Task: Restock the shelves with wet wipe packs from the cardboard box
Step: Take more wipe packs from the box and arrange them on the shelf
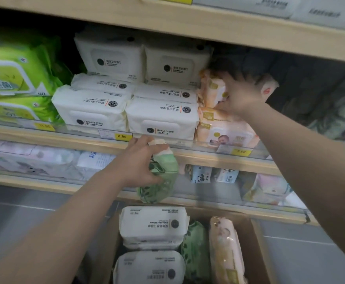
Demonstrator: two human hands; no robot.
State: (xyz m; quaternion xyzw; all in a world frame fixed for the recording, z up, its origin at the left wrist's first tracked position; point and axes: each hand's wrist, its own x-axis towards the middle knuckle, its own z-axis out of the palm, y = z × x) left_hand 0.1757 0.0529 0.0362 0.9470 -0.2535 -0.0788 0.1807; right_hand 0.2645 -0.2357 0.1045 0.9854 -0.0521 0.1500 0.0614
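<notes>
The wooden shelf unit (188,23) fills the upper two thirds of the frame, its boards running from left to right and dropping slightly toward the right. On the middle shelf, bright green wipe packs (14,74) sit at the far left, white wet wipe packs (126,95) are stacked in the centre, and peach baby wipe packs (225,128) are stacked just right of them. Yellow price tags (122,136) sit on the shelf's front edge. On the shelf below are pale pastel packs (34,160) at left and small panda-print packs (201,174) at right of centre.

The open cardboard box (257,253) lies at lower centre, holding white packs (153,224), a green leaf-print pack (196,249) on edge and a peach pack (226,251) on edge.

The left hand (134,162), at centre frame, grips a green leaf-print wipe pack (159,187) from above, in front of the lower shelf and above the box. The right hand (241,95), at upper right, has spread fingers against the upper peach pack (212,89) on the middle shelf; whether it grasps or only presses cannot be told.
</notes>
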